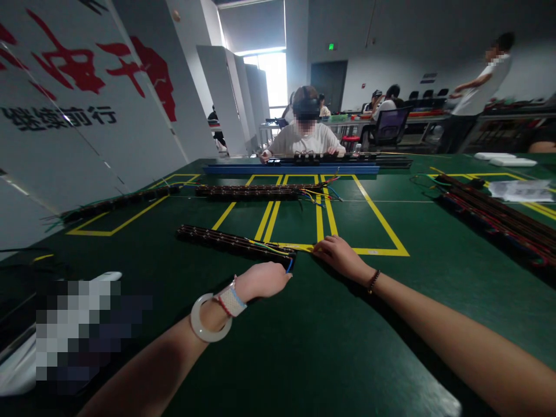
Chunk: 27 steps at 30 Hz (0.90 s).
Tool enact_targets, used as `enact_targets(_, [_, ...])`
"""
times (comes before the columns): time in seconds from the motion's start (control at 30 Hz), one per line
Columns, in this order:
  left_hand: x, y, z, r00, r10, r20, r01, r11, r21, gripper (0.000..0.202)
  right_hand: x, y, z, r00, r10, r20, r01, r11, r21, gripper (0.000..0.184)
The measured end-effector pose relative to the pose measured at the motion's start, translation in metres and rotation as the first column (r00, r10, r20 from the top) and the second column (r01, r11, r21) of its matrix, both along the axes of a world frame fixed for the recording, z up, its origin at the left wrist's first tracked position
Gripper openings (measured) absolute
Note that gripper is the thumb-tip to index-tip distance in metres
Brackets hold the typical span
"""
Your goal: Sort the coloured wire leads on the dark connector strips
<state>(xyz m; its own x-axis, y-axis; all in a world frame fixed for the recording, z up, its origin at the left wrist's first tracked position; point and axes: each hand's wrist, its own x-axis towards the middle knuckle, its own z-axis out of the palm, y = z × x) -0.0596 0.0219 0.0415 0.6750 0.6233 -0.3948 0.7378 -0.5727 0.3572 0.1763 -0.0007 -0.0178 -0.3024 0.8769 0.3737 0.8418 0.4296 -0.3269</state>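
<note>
A long black strip bundle (217, 236) with wires along it lies aslant on the green table. My left hand (264, 280) is closed at its right end, where a short blue wire (289, 265) runs down to the fingertips. Part of the left fingers is hidden behind the hand. Just to the right, my right hand (341, 258) pinches a yellow-green wire (304, 248) that comes out of the same end. The wire is stretched between the bundle and the right fingers.
Another wired bundle (260, 191) lies farther back, with blue rails (291, 169) behind it. More bundles lie at right (499, 217) and far left (121, 200). Yellow tape (382, 252) marks the green table (347, 347). A person (308, 136) sits opposite, hands at the rails.
</note>
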Motion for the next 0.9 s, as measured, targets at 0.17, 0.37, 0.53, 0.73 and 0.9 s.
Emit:
enact_targets(0.17, [-0.003,-0.008,0.009,0.988,0.125,-0.086,-0.143,0.958,-0.25,0.059,0.001,0.0,-0.002,0.999,0.02,-0.029,-0.019,1.0,0.019,0.011])
enact_targets(0.37, [-0.017,0.0,0.032,0.966,0.222,0.133,-0.24,0.96,0.14,0.052,0.001,0.0,-0.001,0.999,0.025,-0.03,-0.025,1.0,0.016,0.012])
enact_targets(0.53, [-0.032,0.017,0.029,0.982,0.032,0.185,-0.128,0.832,0.54,0.028,0.001,0.002,-0.004,0.999,0.035,-0.022,-0.035,0.999,-0.013,0.013])
enact_targets(0.73, [-0.04,0.037,0.017,0.995,-0.019,0.098,-0.041,0.816,0.577,0.017,0.0,0.002,-0.004,0.999,0.027,0.021,-0.027,1.0,-0.007,0.014])
enact_targets(0.9, [-0.044,0.045,0.023,0.995,-0.066,0.074,0.025,0.887,0.461,0.018,-0.001,0.002,-0.003,0.999,0.035,0.037,-0.035,0.999,-0.004,0.015])
